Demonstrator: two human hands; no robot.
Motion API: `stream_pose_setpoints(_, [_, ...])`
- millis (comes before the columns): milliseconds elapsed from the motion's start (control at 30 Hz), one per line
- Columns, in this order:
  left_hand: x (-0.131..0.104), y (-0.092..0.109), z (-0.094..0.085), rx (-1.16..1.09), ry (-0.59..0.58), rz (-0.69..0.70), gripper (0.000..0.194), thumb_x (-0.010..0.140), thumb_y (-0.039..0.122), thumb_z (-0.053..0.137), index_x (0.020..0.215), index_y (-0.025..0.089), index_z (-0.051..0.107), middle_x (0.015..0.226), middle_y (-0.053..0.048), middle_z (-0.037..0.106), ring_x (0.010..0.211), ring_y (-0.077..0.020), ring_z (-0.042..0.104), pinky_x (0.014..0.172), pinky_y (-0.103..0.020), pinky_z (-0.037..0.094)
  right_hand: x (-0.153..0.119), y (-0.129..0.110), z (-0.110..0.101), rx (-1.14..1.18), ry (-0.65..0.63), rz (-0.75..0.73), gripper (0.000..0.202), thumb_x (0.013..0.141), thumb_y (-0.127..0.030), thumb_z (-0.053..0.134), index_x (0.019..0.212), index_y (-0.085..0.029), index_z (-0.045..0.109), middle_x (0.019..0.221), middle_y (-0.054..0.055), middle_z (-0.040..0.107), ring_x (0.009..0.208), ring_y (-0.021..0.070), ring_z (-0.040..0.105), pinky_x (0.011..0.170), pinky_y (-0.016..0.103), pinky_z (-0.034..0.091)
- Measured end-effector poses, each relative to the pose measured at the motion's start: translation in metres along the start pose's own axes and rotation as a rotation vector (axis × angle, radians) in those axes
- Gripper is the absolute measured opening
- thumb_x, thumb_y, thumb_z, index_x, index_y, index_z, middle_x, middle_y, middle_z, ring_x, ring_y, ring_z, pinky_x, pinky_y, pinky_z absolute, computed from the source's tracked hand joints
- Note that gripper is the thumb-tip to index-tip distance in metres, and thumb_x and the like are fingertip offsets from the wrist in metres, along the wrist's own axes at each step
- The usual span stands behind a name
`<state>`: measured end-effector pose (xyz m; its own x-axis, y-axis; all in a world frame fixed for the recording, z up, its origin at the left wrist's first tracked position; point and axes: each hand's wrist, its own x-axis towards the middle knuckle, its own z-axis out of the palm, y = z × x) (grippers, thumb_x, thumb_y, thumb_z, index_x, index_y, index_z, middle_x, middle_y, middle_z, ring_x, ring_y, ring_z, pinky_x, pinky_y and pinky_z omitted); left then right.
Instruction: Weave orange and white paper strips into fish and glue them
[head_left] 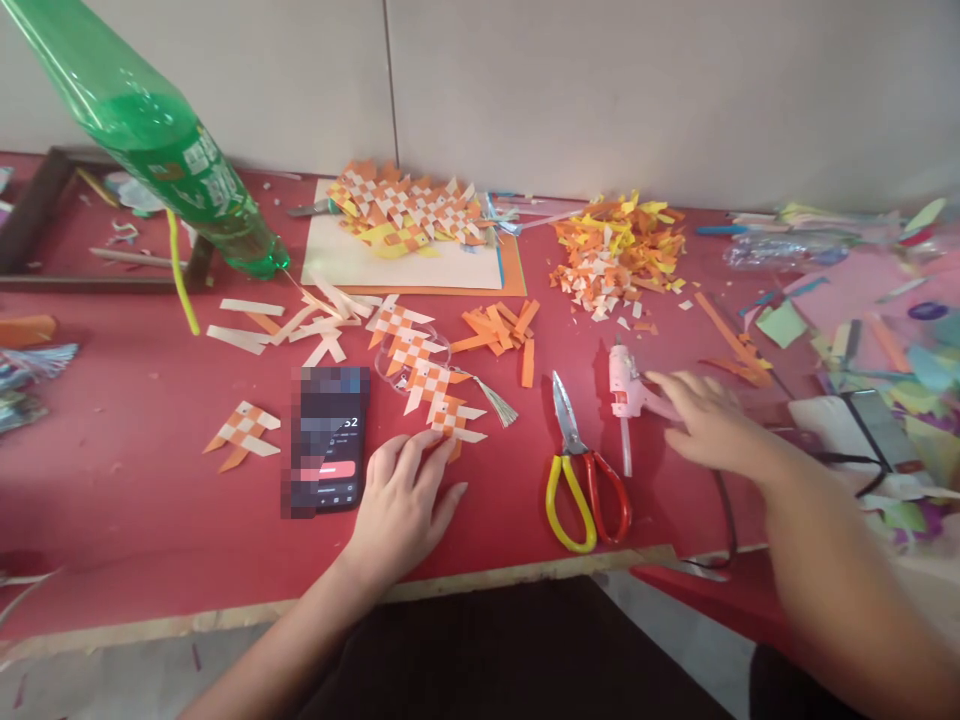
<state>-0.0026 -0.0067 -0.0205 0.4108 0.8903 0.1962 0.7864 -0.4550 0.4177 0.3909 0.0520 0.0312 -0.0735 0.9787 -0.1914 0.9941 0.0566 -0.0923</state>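
My left hand rests with its fingers spread, the fingertips touching the lowest of several orange-and-white woven paper fish laid in a slanting row. A pale tassel and a clear loop lie by the row. My right hand is at the handle of a pink hot glue gun, its thumb and fingers apart on either side of the handle. A clear glue stick juts from the gun. Between my hands lie scissors with one yellow and one red handle. A single woven fish lies at the left.
A phone lies beside my left hand. Behind are a green bottle, cream paper strips, orange strips, piled woven fish on paper sheets, and paper scraps. A cable runs near the table's front edge.
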Motion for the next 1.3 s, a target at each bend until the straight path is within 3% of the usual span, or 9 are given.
stream_pose_setpoints(100, [0.0,0.0,-0.001,-0.009,0.009,-0.001,0.039,0.09,0.029,0.059,0.126,0.013,0.058,0.124,-0.014,0.061,0.107,-0.0305,0.051,0.095,-0.046,0.042,0.005,-0.026,-0.026,0.008,0.106,0.036,0.04,0.072,-0.012,0.059,0.112,-0.01,0.063,0.114,0.026,0.065,0.109,0.0465,0.058,0.092,0.058,0.04])
stream_pose_setpoints(200, [-0.001,0.0,-0.002,-0.026,0.03,-0.002,0.04,0.09,0.028,0.059,0.127,0.013,0.057,0.124,-0.014,0.062,0.107,-0.0305,0.05,0.096,-0.047,0.042,0.017,-0.08,-0.035,0.106,0.202,0.004,0.029,0.088,-0.019,0.047,0.113,-0.016,0.061,0.108,0.015,0.069,0.095,0.0286,0.066,0.083,0.043,0.049])
stream_pose_setpoints(300, [-0.002,0.001,-0.003,-0.055,0.056,-0.002,0.039,0.089,0.025,0.06,0.126,0.013,0.058,0.125,-0.015,0.061,0.107,-0.0307,0.05,0.097,-0.048,0.041,0.036,-0.14,-0.013,0.215,0.126,-0.16,0.014,0.09,-0.024,0.054,0.093,-0.021,0.067,0.094,0.005,0.072,0.083,0.0182,0.067,0.076,0.031,0.05])
stream_pose_setpoints(433, [-0.003,0.001,-0.004,-0.127,0.084,-0.013,0.036,0.089,0.023,0.061,0.124,0.014,0.059,0.125,-0.015,0.062,0.107,-0.0307,0.049,0.097,-0.048,0.041,0.059,-0.187,0.029,0.269,0.115,-0.26,0.009,0.086,-0.027,0.063,0.088,-0.018,0.065,0.094,0.008,0.069,0.086,0.0208,0.064,0.075,0.032,0.049])
stream_pose_setpoints(533, [-0.004,0.0,-0.005,-0.227,0.105,-0.044,0.035,0.087,0.021,0.062,0.122,0.017,0.062,0.124,-0.014,0.064,0.108,-0.0302,0.05,0.098,-0.049,0.04,0.067,-0.192,0.044,0.297,0.164,-0.262,0.009,0.087,-0.016,0.057,0.078,-0.017,0.06,0.088,0.01,0.066,0.084,0.0226,0.062,0.074,0.034,0.048])
stream_pose_setpoints(667, [-0.005,0.003,-0.012,-0.438,0.144,-0.148,0.028,0.085,0.021,0.065,0.112,0.021,0.069,0.115,-0.01,0.068,0.107,-0.0284,0.052,0.099,-0.048,0.039,0.06,-0.182,0.037,0.387,0.288,-0.243,0.011,0.088,-0.012,0.051,0.079,-0.018,0.054,0.078,0.008,0.064,0.073,0.0213,0.061,0.065,0.033,0.047])
stream_pose_setpoints(867, [0.01,0.018,-0.029,-0.947,0.109,-0.444,0.02,0.093,0.028,0.057,0.108,0.02,0.067,0.106,-0.009,0.073,0.099,-0.0207,0.067,0.089,-0.037,0.053,0.009,-0.194,0.014,0.607,0.479,-0.379,0.006,0.092,-0.019,0.055,0.086,-0.021,0.055,0.082,0.002,0.069,0.077,0.0147,0.066,0.068,0.027,0.053])
stream_pose_setpoints(1067, [0.03,0.034,-0.036,-1.403,0.078,-0.633,0.018,0.085,0.035,0.07,0.098,0.024,0.072,0.098,-0.003,0.076,0.096,-0.0154,0.07,0.089,-0.027,0.054,-0.026,-0.217,0.015,0.797,0.665,-0.571,0.023,0.081,-0.002,0.064,0.093,-0.02,0.058,0.088,0.004,0.069,0.086,0.0153,0.067,0.075,0.031,0.058])
stream_pose_setpoints(1300, [0.032,0.039,-0.038,-1.607,0.172,-0.723,0.011,0.075,0.032,0.08,0.082,0.026,0.075,0.075,0.006,0.071,0.067,-0.0036,0.064,0.072,-0.014,0.054,-0.029,-0.214,0.017,0.855,0.634,-0.513,0.028,0.081,-0.001,0.065,0.1,-0.022,0.061,0.09,0.004,0.07,0.087,0.0164,0.067,0.075,0.033,0.059])
